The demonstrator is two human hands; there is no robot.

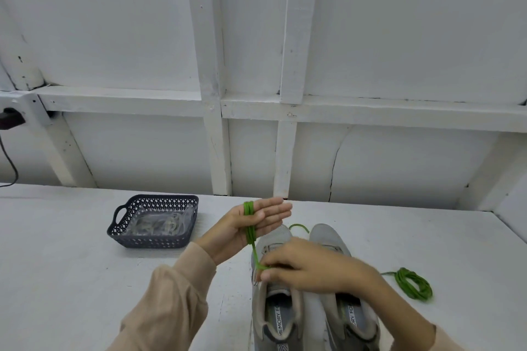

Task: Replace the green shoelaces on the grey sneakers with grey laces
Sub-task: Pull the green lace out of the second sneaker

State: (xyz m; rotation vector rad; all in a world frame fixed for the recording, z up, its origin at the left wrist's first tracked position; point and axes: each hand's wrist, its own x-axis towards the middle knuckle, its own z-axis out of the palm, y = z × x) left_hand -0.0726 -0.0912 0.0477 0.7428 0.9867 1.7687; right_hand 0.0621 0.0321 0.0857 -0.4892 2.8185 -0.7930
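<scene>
Two grey sneakers (278, 310) stand side by side at the table's near edge, toes pointing away; the right one (328, 234) is partly hidden by my right hand. My left hand (251, 225) is held flat, palm up, above the left shoe's toe, with a green lace (250, 218) wound several times round its palm. From there the lace runs down to my right hand (310, 268), which pinches it over the left shoe. A loose end of the lace (299, 226) lies between the toes. A second green lace (413, 283) lies coiled on the table to the right.
A dark perforated basket (122, 232) with handles stands at the left of the white table (85, 279); pale grey laces (159, 224) lie in it. A white framed wall (256, 108) rises right behind the table. A black cable (8, 159) hangs at far left.
</scene>
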